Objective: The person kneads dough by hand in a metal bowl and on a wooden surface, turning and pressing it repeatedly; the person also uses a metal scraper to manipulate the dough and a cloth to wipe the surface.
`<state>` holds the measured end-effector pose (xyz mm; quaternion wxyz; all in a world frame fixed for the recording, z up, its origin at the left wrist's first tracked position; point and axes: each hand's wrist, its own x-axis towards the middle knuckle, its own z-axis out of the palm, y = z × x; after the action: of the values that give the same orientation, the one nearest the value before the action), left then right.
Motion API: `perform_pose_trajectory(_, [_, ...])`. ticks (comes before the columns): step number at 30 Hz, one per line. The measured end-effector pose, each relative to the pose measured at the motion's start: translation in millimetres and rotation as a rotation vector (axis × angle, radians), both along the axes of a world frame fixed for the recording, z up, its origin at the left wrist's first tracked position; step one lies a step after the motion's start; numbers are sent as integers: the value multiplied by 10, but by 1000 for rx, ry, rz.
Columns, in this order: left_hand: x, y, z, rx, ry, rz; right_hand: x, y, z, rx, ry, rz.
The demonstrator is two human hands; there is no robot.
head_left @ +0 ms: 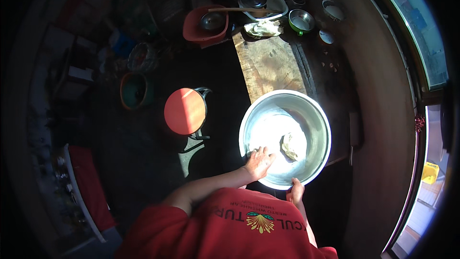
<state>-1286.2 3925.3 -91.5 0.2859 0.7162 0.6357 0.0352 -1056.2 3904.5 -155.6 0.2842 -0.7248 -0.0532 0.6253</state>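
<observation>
A large round metal basin (322, 129) stands in front of me at the near end of a wooden board (268, 62), sunlight glaring off its bottom. Inside, right of the middle, lies a pale lump that looks like dough (291, 146). My left hand (260, 162) reaches over the near left rim into the basin, fingers spread and apart from the lump. At the near rim, my right hand (295, 192) grips the basin with the thumb over the edge; its other fingers are hidden beneath.
Beyond the board are a crumpled pale cloth (263, 29), a green-sided metal pan (301, 20) and a red tub (191, 25) with a long stick across it. A round orange stool (185, 111) stands to the left. A wall with windows (417, 24) runs along the right.
</observation>
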Motion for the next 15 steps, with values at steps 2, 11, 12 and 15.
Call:
perform_pose_trajectory(2, [-439,-140,123,151,-97,109,-394,-52,22,14,-22,-30])
perform_pose_trajectory(11, [-2549,-1152,894,282,-345,754,-1890,-130,395,-25,-98,145])
perform_pose_trajectory(12, [-2730,-1412,893,241,-244,822,-2087,-119,455,14,-173,196])
perform_pose_trajectory(15, [-3074,-1966,699,171,-7,1047,-2352,-74,513,-51,-72,164])
